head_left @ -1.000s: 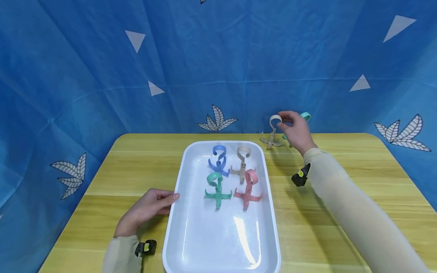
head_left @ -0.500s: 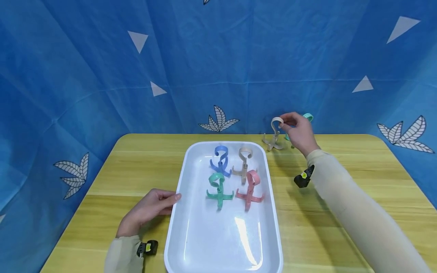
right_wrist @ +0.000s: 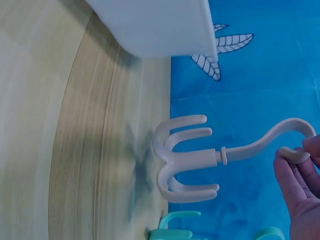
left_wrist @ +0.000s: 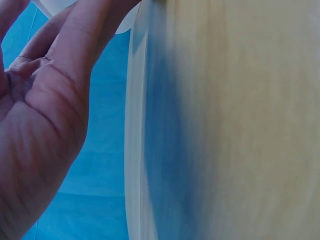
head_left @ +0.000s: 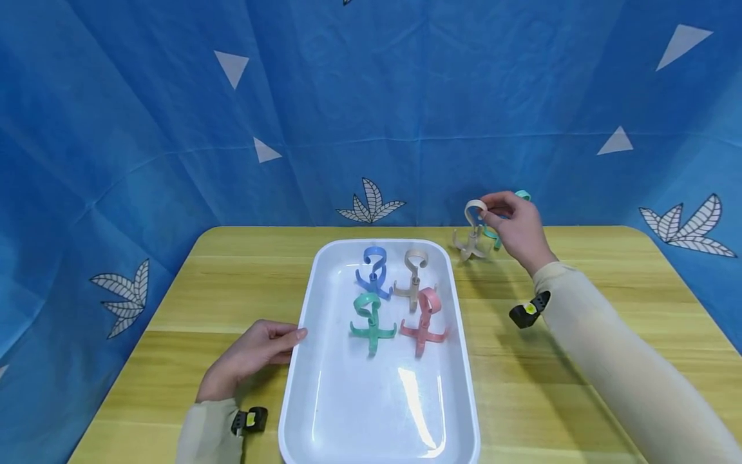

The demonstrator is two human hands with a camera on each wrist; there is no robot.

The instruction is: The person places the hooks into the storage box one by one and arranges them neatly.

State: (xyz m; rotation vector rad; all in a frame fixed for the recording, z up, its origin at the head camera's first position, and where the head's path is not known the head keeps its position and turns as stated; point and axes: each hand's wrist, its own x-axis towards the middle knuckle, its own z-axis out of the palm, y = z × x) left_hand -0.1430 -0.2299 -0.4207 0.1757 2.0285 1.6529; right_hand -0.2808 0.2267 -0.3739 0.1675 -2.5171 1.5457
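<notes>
Nearest to me, the left hand (head_left: 249, 354) is at the left side of the white tray (head_left: 359, 412), thumb over the rim and fingers against the outside, so I read those fingers as pinching it. The tray lies lengthwise on the wood-grain counter (head_left: 243, 270). Inside it, the nearer row has a green hook (head_left: 373, 332) on the left and a pink hook (head_left: 425, 328) on the right; behind them are a blue hook (head_left: 375, 280) and a tan hook (head_left: 414, 291).

Farther out, past the tray's far right corner, my right hand (head_left: 518, 225) pinches the curled top of a beige hook (head_left: 473, 240). Its fingers are closed narrowly on that curl, with the body hanging below them and to their left. The hook's long axis is close to upright, prongs lowest; the right wrist view shows its shadow apart from it, so I judge it clear of the counter. From there the tray lies to the left and nearer, with the left hand well apart.

Beyond the right hand, partly hidden by it, is a mint hook (head_left: 493, 237), and behind everything hangs blue cloth (head_left: 324, 90).
</notes>
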